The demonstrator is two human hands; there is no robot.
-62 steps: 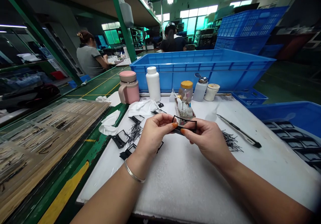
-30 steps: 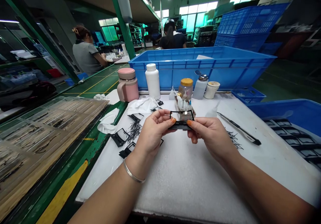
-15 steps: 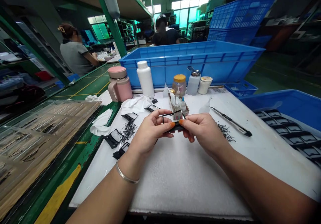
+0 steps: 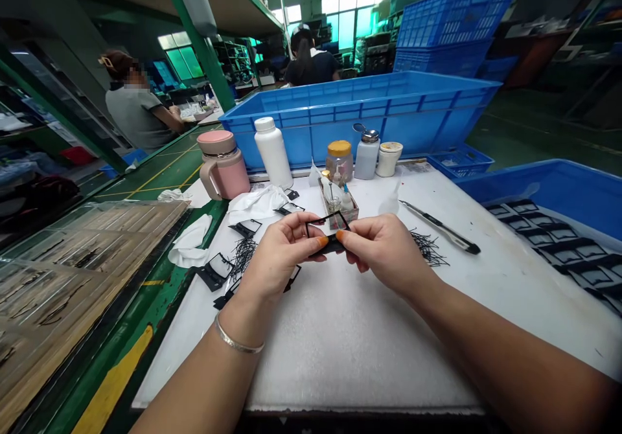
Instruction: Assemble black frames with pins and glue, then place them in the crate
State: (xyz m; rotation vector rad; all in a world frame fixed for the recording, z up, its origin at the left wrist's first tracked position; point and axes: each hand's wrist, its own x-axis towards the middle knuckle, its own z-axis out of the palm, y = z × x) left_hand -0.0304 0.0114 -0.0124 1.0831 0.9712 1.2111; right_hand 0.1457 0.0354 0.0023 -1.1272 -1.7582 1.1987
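Observation:
A small black frame with a rectangular opening is held up between both hands over the white work surface. My left hand pinches its left side, thumb on the near edge. On the right side, the thumb and fingers of my right hand close on the same piece. Similar black frames lie left of my left hand, beside a heap of thin black strips. Another pile of black strips is right of my right hand, near a black-and-silver tool.
Behind stand a pink mug, a white bottle, a jar, a pump bottle and a large blue crate. A blue bin at right holds black frames. Two people sit further back.
The camera view has shifted slightly. Both hands still hold the black frame, which is tilted a little differently. Another black piece now shows beneath my left hand.

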